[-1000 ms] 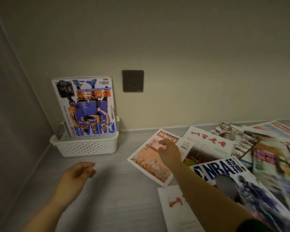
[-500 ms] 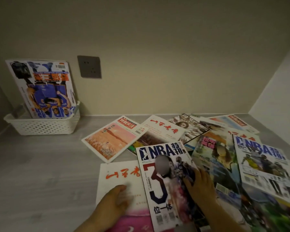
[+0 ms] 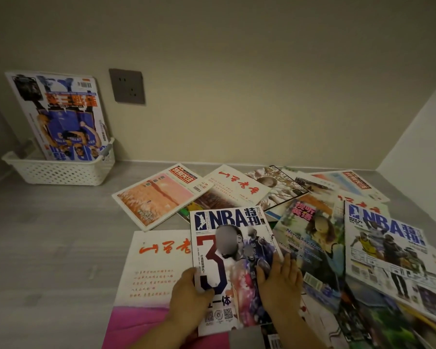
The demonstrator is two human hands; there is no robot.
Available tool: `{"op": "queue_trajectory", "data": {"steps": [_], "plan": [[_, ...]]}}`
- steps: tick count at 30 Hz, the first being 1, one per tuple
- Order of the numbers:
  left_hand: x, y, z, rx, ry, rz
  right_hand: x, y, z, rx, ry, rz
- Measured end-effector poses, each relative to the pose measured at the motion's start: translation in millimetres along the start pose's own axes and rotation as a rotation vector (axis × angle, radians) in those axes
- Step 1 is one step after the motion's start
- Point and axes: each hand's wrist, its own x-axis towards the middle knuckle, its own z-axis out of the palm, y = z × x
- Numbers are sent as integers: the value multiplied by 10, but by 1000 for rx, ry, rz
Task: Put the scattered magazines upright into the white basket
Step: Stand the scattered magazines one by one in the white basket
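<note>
Grey counter (image 3: 48, 248) (magazines (image 3: 237, 190), basket (image 3: 58, 172))

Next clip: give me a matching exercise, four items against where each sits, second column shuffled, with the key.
Items:
1. white basket
2. wall socket
3. NBA magazine with the big 3
4. pink-bottomed magazine

Places:
A. flat, partly under the held magazine
B. between left hand and right hand
C. far left by the wall, one magazine standing in it
D. on the wall, right of the basket

Pairs: 1-C, 2-D, 3-B, 4-A
</note>
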Motion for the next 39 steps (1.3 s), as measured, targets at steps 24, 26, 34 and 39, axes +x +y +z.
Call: {"op": "queue_trajectory", "data": {"steps": [24,26,34,39], "plan": [[38,69,-882,-216,-151,189,264,-319,-587,1278,-280,220],[105,-1,-1099,-198,-141,200,219,-490,-636,1282,-273,173],[569,-170,-2197,-122,8,243,107,-1701,-955,1237,-219,-78],[908,-289,-2988,-81,122,265,88,-2582,-1035,1312,-198,-178]]}}
